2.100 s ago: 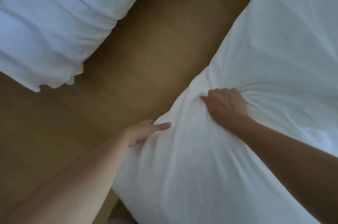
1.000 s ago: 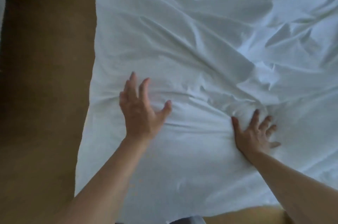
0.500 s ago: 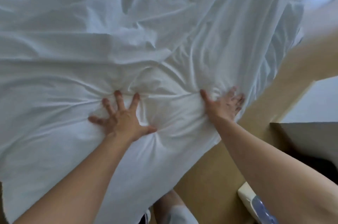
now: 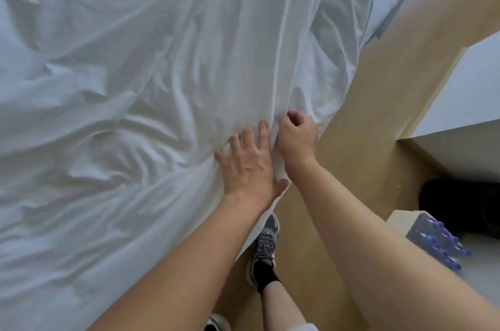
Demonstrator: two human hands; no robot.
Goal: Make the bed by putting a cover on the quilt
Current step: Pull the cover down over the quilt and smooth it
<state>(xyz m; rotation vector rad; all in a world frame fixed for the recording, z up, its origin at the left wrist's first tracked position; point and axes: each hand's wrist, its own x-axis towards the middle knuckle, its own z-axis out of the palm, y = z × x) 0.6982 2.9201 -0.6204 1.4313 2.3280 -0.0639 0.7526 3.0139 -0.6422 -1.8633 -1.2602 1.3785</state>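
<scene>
The step in hand was judged to be the drawing-out and levelling of the cover [image 4: 130, 92] near its edge. The left hand [image 4: 247, 165] was laid flat on the cloth, its fingers [image 4: 263, 131] straight, slightly spread and pressed down. The right hand [image 4: 296, 140] was held just beside it, fingers curled, with a raised ridge of the cover pinched between thumb and forefinger.

To do this well, the ridge would best be drawn away from the flat fingers and toward the edge, while the layer beneath was anchored by the pressed palm, so that only the top cloth was shifted. Enough cloth should be taken into the pinch that the thin fabric was not let slip, and the pull should be kept low and even.

The cover was seen to be white, thin and heavily creased. Long straight folds ran away beyond the fingertips, and crumpled folds lay to the left of the left fingers. Its edge dropped off just right of the right-hand fingers, above the tan floor [image 4: 349, 157]. The quilt could not be told apart from the cover.
</scene>
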